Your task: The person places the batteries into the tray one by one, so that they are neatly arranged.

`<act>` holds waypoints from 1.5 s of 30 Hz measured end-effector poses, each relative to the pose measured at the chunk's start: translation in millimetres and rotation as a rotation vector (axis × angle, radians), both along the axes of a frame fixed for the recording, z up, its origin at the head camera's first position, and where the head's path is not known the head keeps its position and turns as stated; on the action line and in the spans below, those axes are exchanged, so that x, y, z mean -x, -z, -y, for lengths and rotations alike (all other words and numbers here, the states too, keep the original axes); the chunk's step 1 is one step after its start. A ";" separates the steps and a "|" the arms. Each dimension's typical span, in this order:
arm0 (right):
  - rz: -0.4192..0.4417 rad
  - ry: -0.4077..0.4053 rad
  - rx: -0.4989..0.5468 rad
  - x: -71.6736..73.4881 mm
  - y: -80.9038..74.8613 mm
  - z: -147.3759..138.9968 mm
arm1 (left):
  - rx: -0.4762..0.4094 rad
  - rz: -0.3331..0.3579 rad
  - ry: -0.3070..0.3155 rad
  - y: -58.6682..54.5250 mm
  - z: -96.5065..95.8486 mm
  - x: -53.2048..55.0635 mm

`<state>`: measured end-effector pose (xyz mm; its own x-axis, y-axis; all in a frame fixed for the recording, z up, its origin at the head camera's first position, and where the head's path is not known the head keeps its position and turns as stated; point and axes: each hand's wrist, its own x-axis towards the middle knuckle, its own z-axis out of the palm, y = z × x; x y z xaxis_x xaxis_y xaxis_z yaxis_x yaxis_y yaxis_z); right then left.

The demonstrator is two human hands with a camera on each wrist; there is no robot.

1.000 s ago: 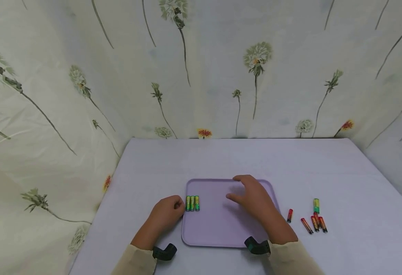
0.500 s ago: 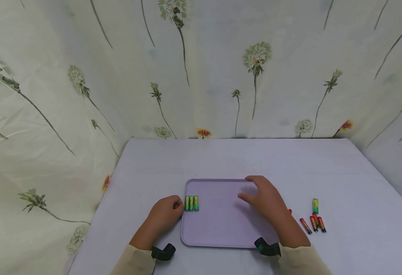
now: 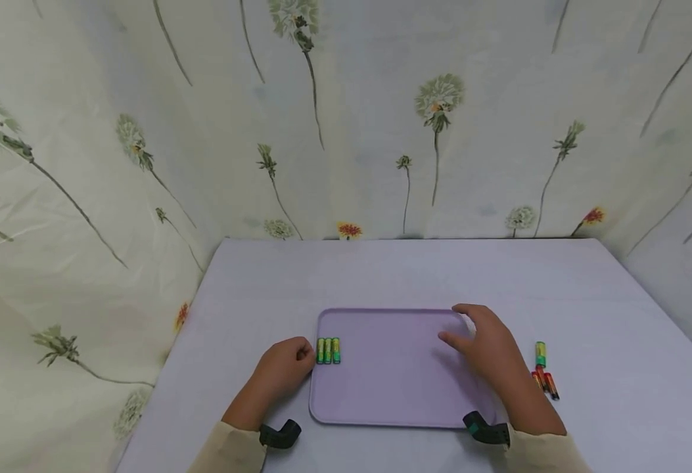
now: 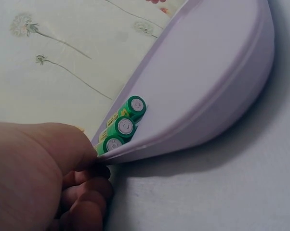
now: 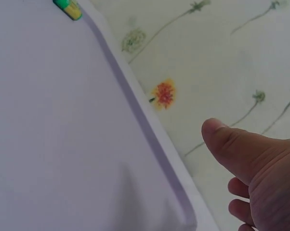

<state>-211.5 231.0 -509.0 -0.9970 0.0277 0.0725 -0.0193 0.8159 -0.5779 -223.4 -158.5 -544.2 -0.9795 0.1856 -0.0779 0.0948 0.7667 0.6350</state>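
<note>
A purple tray [image 3: 393,368] lies on the table, with three green batteries [image 3: 328,351] side by side along its left edge. My left hand [image 3: 286,362] pinches the tray's left rim; in the left wrist view the thumb is at the rim beside the batteries [image 4: 125,126], fingers curled below. My right hand [image 3: 493,351] hovers at the tray's right side, thumb and fingers spread apart, holding nothing. In the right wrist view its thumb [image 5: 227,144] points toward the tray, and a green battery [image 5: 69,8] shows at the top.
Right of the right hand, a green battery [image 3: 541,354] lies on the table, with several red batteries [image 3: 551,385] just in front of it, partly hidden by the forearm. Flowered cloth [image 3: 369,118] hangs behind the table [image 3: 275,276].
My right hand has moved right across the tray toward its right edge, its forearm now covering some red batteries. The left hand stays at the left rim.
</note>
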 end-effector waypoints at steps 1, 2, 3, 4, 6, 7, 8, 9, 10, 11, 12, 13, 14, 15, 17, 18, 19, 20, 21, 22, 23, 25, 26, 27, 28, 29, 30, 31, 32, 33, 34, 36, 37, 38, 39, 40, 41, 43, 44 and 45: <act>0.002 0.005 -0.002 -1.0 -0.6 -3.3 | -0.001 0.003 -0.002 0.1 0.0 -0.4; 0.003 0.010 -0.005 -1.9 -1.3 -6.2 | -0.004 0.004 -0.003 0.1 0.1 -0.7; 0.004 0.017 -0.010 -2.4 -1.7 -8.8 | -0.002 0.001 -0.004 0.2 0.2 -1.0; 0.003 0.022 -0.016 -2.8 -2.3 -11.1 | -0.001 -0.002 -0.006 0.4 0.3 -1.1; -0.001 0.031 -0.027 -3.6 -3.1 -15.0 | 0.002 -0.016 -0.003 0.4 0.7 -1.4; -0.004 0.035 -0.033 -3.9 -3.3 -16.8 | 0.002 -0.025 0.001 0.5 1.0 -1.4; -0.006 0.037 -0.034 -4.4 -3.8 -18.3 | 0.001 -0.028 0.001 0.4 1.0 -1.6; -0.008 0.040 -0.039 -4.8 -3.9 -20.2 | 0.003 -0.032 0.003 0.6 0.9 -1.5; -0.006 0.044 -0.044 -5.6 -4.2 -22.1 | -0.001 -0.033 0.004 1.0 0.8 -1.4; -0.006 0.049 -0.049 -6.5 -4.3 -24.2 | -0.001 -0.034 0.006 1.4 0.6 -1.3; -0.004 0.053 -0.056 -7.4 -4.5 -26.6 | -0.005 -0.033 0.009 1.6 0.4 -1.3; -0.003 0.059 -0.063 -8.4 -4.5 -29.2 | -0.008 -0.028 0.008 2.1 -0.1 -1.2; 0.002 0.063 -0.068 -9.6 -4.4 -32.5 | -0.009 -0.021 0.006 2.4 -0.5 -1.3; 0.006 0.068 -0.076 -10.4 -3.8 -35.9 | -0.009 -0.020 0.008 2.8 -0.8 -1.1; 0.013 0.075 -0.089 -12.2 -2.1 -42.5 | -0.009 -0.017 0.009 2.5 -1.3 -1.4; 0.019 0.078 -0.095 -13.1 -1.0 -45.8 | -0.010 -0.015 0.008 2.2 -1.4 -1.4; 0.021 0.082 -0.101 -14.2 0.0 -48.9 | -0.011 -0.015 0.008 1.8 -1.4 -1.4; 0.025 0.086 -0.107 -15.0 1.0 -51.8 | -0.008 -0.016 0.008 1.5 -1.3 -1.2; 0.030 0.093 -0.112 -15.6 1.9 -54.2 | -0.006 -0.018 0.007 1.3 -1.1 -0.8; 0.034 0.098 -0.119 -16.2 2.8 -56.4 | -0.001 -0.020 0.006 1.3 -0.9 -0.5; 0.037 0.102 -0.126 -16.8 3.5 -58.4 | 0.002 -0.022 0.004 1.3 -0.6 -0.2; 0.037 0.107 -0.134 -17.9 4.4 -62.5 | 0.006 -0.021 0.000 1.4 -0.1 0.5; 0.038 0.110 -0.137 -18.5 4.7 -64.5 | 0.010 -0.021 -0.001 1.3 0.0 0.6; 0.038 0.110 -0.139 -19.4 5.0 -66.8 | 0.009 -0.018 -0.002 1.4 0.1 0.7; 0.034 0.111 -0.144 -20.2 5.5 -69.0 | 0.009 -0.015 -0.003 1.5 0.1 0.7; 0.033 0.114 -0.149 -21.2 5.8 -71.1 | 0.006 -0.013 -0.001 1.4 0.0 0.8; 0.035 0.119 -0.155 -21.9 6.2 -73.3 | 0.005 -0.011 0.000 1.5 -0.1 0.7; 0.041 0.124 -0.160 -22.7 7.0 -75.6 | 0.005 -0.011 0.002 1.4 -0.4 0.5; 0.051 0.130 -0.168 -23.3 7.8 -78.0 | 0.004 -0.011 0.004 1.2 -0.8 0.3; 0.061 0.137 -0.173 -23.5 8.6 -80.1 | 0.002 -0.011 0.005 1.2 -1.0 0.1; 0.072 0.144 -0.179 -23.3 9.4 -82.2 | 0.002 -0.011 0.004 0.8 -1.4 -0.3; 0.094 0.155 -0.184 -22.9 11.3 -86.7 | 0.001 -0.009 0.001 -0.5 -2.0 -1.0; 0.099 0.154 -0.184 -23.0 12.4 -89.1 | 0.000 -0.008 0.000 -1.3 -2.1 -1.4; 0.102 0.153 -0.182 -23.1 13.3 -91.4 | 0.000 -0.006 -0.001 -2.0 -2.2 -1.7; 0.106 0.151 -0.178 -23.3 14.1 -93.6 | 0.000 -0.005 -0.003 -2.3 -2.3 -1.9; 0.113 0.148 -0.174 -23.9 15.0 -95.8 | 0.000 -0.004 -0.005 -2.6 -2.3 -2.1; 0.120 0.145 -0.169 -24.5 15.8 -97.7 | 0.000 -0.004 -0.005 -2.6 -2.3 -2.3; 0.137 0.140 -0.158 -26.0 16.9 -101.1 | 0.003 -0.006 -0.005 -1.9 -2.2 -2.5; 0.149 0.141 -0.152 -26.7 17.2 -102.4 | 0.004 -0.006 -0.006 -1.2 -2.2 -2.6; 0.155 0.139 -0.149 -27.2 17.6 -103.7 | 0.005 -0.005 -0.007 -0.4 -2.3 -2.7</act>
